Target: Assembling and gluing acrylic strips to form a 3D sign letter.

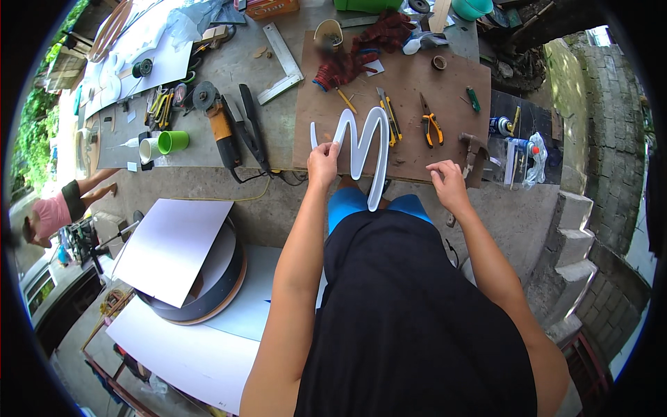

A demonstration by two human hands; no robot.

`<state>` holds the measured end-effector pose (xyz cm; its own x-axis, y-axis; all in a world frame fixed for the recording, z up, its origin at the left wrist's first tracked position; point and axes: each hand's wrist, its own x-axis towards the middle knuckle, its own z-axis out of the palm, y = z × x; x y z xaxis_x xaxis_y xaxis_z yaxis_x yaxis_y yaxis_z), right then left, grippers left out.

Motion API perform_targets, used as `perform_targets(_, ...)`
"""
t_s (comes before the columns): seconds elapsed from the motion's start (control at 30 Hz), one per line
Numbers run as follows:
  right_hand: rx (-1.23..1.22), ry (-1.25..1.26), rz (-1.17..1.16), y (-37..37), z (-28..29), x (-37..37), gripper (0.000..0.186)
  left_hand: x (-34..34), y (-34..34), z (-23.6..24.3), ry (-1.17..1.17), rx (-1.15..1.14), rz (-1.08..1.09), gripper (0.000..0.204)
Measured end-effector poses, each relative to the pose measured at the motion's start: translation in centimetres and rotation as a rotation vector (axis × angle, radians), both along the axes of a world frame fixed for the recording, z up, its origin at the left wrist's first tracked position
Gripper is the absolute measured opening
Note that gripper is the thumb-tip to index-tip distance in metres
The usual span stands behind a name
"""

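A white, wavy, letter-like strip (381, 149) with raised side walls stands above the table's near edge, its lower end hanging over my lap. My left hand (324, 164) is closed around its left part, thumb and fingers pinching it. To the right, my right hand (449, 185) hovers by the board's edge with fingers loosely curled and apart, nothing visible in them. Nearest to it lies a hammer (473, 154). Orange-and-black long-nose pliers (430, 128) and yellow utility knives (392, 119) rest on the brown board (445, 76) beyond the strip.
An angle grinder (219, 128) and a metal square (283, 66) lie left of the board. Red gloves (379, 36) sit at the back. A green cup (174, 142) stands near the table edge. White sheet (174, 240) covers a round drum at lower left; concrete steps (573, 243) rise at right.
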<state>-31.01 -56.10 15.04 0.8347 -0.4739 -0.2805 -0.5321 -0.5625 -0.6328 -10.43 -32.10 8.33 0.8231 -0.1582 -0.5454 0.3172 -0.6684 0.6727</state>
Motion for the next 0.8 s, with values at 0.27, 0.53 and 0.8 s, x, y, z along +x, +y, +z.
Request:
perform_targets(0.27, 0.008, -0.003, 0.023, -0.1, -0.3, -0.2, 0.015, -0.1, 0.3, -0.7, 0.034, 0.000, 0.005, 0.039)
perform_targets(0.53, -0.004, 0.012, 0.011, -0.7, 0.1, -0.4, 0.015, -0.3, 0.0, -1.1, -0.042, -0.042, 0.031, 0.038)
perform_targets(0.8, -0.019, 0.006, 0.012, -1.0, 0.2, -0.3, 0.014, -0.4, -0.1, -0.5, -0.042, -0.032, 0.031, 0.038)
